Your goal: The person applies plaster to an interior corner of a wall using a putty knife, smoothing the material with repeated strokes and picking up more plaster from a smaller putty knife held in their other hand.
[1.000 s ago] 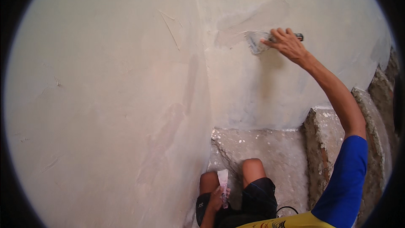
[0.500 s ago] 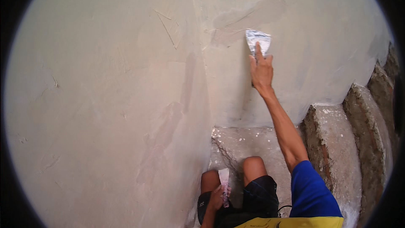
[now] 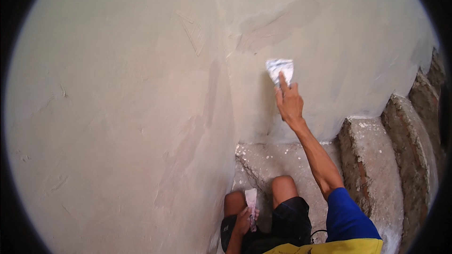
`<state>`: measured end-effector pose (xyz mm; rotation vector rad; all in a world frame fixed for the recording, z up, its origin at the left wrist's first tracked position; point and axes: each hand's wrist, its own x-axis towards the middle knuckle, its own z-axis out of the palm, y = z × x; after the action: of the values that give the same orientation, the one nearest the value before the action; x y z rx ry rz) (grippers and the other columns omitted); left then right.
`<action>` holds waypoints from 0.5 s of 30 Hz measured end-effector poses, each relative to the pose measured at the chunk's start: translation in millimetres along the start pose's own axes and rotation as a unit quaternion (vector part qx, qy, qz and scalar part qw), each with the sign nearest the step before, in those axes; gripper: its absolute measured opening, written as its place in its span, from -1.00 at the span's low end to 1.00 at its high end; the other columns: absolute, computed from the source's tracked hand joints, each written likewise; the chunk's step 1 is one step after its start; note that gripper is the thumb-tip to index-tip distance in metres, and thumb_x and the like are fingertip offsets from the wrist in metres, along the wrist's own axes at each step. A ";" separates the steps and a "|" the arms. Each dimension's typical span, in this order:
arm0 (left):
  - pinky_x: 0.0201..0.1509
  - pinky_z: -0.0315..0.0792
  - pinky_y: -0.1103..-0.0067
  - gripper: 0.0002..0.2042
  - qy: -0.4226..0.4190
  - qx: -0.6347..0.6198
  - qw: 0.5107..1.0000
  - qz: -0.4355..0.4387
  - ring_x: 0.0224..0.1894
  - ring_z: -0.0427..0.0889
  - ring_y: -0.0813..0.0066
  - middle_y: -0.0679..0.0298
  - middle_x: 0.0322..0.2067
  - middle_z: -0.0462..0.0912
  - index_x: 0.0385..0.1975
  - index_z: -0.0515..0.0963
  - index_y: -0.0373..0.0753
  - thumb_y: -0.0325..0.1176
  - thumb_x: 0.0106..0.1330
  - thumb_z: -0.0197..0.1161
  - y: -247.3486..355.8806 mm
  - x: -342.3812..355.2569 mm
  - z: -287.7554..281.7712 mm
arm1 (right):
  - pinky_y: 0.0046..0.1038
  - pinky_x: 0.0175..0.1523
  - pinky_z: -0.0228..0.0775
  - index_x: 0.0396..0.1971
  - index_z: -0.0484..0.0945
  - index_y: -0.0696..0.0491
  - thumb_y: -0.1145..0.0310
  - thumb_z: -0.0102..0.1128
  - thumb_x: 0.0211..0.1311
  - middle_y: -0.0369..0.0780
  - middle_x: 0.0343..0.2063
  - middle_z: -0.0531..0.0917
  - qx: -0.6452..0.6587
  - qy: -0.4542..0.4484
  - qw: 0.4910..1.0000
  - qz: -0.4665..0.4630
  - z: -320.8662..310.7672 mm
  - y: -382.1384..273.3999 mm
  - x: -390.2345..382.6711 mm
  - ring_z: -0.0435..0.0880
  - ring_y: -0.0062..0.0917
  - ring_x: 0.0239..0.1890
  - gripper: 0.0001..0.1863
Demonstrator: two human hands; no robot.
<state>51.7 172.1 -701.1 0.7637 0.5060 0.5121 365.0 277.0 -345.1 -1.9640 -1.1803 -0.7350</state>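
My right hand [image 3: 290,102] reaches out to the wall, closed round the handle of a wide putty knife [image 3: 280,69]. Its index finger lies stretched along the whitish, smeared metal blade. The blade's broad edge points upward, close to or on the plastered wall [image 3: 325,66]; I cannot tell whether it touches. A darker, damp-looking patch [image 3: 280,22] lies on the wall above the blade. Low down by my lap, my left hand [image 3: 243,221] is closed on a second, narrower putty knife [image 3: 251,200], its blade upright and smeared with pale filler.
Another wall [image 3: 117,127] fills the left and meets the first in a corner. Rough concrete steps [image 3: 372,146] climb along the right. My knees [image 3: 284,188] are bent over a cracked, white-spotted landing [image 3: 268,157].
My right hand has drawn the wide putty knife down the wall and slightly left, away from the dark patch. The left hand stays in nearly the same place.
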 end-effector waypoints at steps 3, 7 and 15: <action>-0.19 0.44 0.64 -0.64 -0.003 -0.006 1.000 -0.007 -0.35 0.52 0.58 0.30 -0.37 0.57 -0.13 0.53 -0.32 -0.12 0.52 -0.03 5.0 -2.5 -4.0 | -0.22 -0.25 0.47 0.40 0.20 -0.13 0.20 0.07 0.36 0.04 -0.23 0.44 0.061 0.089 0.991 0.080 -21.5 -6.3 44.9 0.59 -0.18 -0.36 -0.38; -0.19 0.44 0.64 -0.65 -0.001 -0.008 1.000 -0.004 -0.35 0.52 0.59 0.30 -0.37 0.57 -0.13 0.53 -0.33 -0.12 0.51 -0.01 5.3 -4.0 1.0 | -0.19 -0.12 0.45 0.42 0.16 -0.11 0.17 0.05 0.37 0.06 -0.21 0.46 0.074 0.160 0.971 0.162 -15.9 -13.4 82.6 0.58 -0.12 -0.27 -0.36; -0.19 0.45 0.62 -0.64 -0.002 -0.007 1.000 0.004 -0.33 0.54 0.56 0.29 -0.36 0.58 -0.14 0.53 -0.34 -0.12 0.51 0.00 10.8 -8.2 3.0 | -0.28 -0.46 0.49 0.43 0.13 -0.13 0.21 0.11 0.35 0.00 -0.26 0.39 0.058 0.089 0.992 0.062 36.3 -59.7 57.3 0.56 -0.25 -0.53 -0.33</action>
<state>44.5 172.3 -689.1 0.7543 0.4957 0.5207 339.0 353.8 -305.3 -1.8177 -0.9638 -0.7443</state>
